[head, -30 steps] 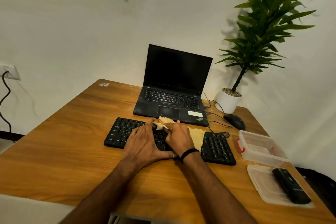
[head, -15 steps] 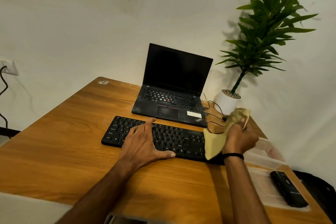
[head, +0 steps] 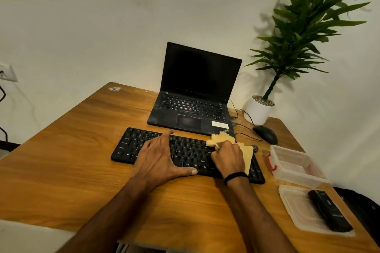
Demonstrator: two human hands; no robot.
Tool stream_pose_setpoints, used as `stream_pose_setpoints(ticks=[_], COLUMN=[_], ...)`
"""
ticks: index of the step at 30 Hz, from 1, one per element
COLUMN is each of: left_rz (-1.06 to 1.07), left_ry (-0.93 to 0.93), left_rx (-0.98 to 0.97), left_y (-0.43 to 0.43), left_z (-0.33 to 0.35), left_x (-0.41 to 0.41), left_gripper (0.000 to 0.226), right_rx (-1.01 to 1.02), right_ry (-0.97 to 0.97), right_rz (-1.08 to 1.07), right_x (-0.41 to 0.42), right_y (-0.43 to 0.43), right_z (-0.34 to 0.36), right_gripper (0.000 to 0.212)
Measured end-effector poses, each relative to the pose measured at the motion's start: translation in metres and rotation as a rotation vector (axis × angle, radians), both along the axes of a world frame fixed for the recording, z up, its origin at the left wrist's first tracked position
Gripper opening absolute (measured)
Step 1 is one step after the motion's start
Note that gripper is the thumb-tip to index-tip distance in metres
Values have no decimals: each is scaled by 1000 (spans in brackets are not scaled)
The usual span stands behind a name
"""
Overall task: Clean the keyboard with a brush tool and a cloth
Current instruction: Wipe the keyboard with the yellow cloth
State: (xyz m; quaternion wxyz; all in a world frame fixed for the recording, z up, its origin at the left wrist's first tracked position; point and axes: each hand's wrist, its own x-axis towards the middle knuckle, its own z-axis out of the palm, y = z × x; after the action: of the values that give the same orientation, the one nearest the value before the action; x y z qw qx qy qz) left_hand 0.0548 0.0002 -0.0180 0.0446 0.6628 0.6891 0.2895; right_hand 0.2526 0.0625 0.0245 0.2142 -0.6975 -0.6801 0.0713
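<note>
A black keyboard [head: 131,146] lies across the middle of the wooden desk [head: 61,170]. My left hand [head: 162,158] rests flat on its middle keys, fingers spread, thumb along the front edge. My right hand [head: 228,158] presses a yellow cloth [head: 246,154] onto the keyboard's right part; the cloth sticks out past my fingers toward the laptop. A black brush tool [head: 329,209] lies on a clear lid [head: 296,209] at the desk's right front.
An open black laptop [head: 197,92] stands behind the keyboard. A white potted plant [head: 259,111] and a black mouse [head: 265,133] with cables are at the back right. A clear plastic box [head: 296,164] sits right of the keyboard.
My right hand lifted the cloth off the keyboard to the right, then brought it back down onto the keyboard's right part. My left hand stayed on the keys.
</note>
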Motion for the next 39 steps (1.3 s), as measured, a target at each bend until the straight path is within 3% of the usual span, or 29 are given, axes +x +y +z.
stream_pose_setpoints(ticks=[3, 8, 12, 14, 17, 19, 23, 25, 27, 30, 32, 34, 36, 39], left_rz=[1, -13, -18, -18, -31, -22, -15, -13, -14, -15, -15, -12, -13, -19], left_ry=[49, 79, 20, 54, 78, 71, 33, 50, 66, 78, 67, 61, 67, 69], left_rx=[-15, -27, -3, 4, 14, 7, 8, 9, 5, 9, -9, 3, 1, 6], left_y=[2, 2, 1, 3, 3, 3, 1, 1, 2, 2, -1, -2, -1, -1], left_z=[1, 1, 3, 3, 1, 1, 1, 1, 2, 2, 2, 3, 4, 3], left_x=[2, 3, 1, 2, 5, 4, 1, 3, 5, 4, 5, 4, 2, -1], left_gripper=[140, 135, 133, 131, 130, 130, 134, 133, 131, 130, 131, 132, 131, 130], right_rx=[-21, -29, 53, 40, 17, 3, 62, 68, 36, -64, -201, -283, -163, 108], right_ry=[5, 79, -344, -291, -11, 30, -288, -348, -210, 155, 538, 1103, 1491, 1608], right_rz=[-56, 141, -20, -9, 167, 216, -17, -50, 24, 177, 159, 51, -92, -504], right_x=[1, -30, 2, -4, -34, -34, 1, -1, -15, -19, -4, 15, 27, 52], right_y=[0, -6, 9, 8, -1, -2, 15, 13, 11, 10, 15, 17, 13, 13], right_z=[6, 2, 1, 5, 7, 6, 2, -1, -1, 2, 7, 12, 19, 28], right_gripper=[16, 14, 18, 16, 32, 33, 16, 13, 13, 25, 22, 21, 19, 6])
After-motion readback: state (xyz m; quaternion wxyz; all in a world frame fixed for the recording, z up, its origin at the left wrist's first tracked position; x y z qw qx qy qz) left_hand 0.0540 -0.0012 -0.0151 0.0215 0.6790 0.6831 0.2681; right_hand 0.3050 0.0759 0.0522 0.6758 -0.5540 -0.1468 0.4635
